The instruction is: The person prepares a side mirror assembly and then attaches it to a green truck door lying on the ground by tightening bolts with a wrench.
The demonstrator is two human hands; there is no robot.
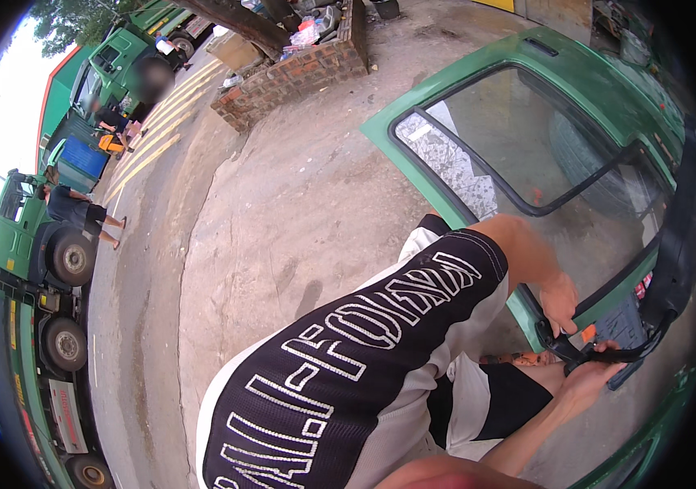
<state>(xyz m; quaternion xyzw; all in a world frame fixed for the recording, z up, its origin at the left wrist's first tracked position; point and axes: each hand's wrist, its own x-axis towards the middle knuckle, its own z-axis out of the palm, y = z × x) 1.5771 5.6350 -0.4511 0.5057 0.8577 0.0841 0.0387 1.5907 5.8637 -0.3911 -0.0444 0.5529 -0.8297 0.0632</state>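
My left hand is closed, its fingers pinching a black part beside the lower edge of a green vehicle door. Just below it, my right hand is wrapped round the same dark area, where a black strip runs out to the right. What exactly the fingers grip is partly hidden. A blue-grey panel with a small orange patch lies behind the hands. Black rubber trim frames the door's glass window.
A long black band hangs along the right side. Another green body panel is at the lower right. Far left, green trucks stand along a road, with a walking person. A low brick planter holds a tree trunk and clutter.
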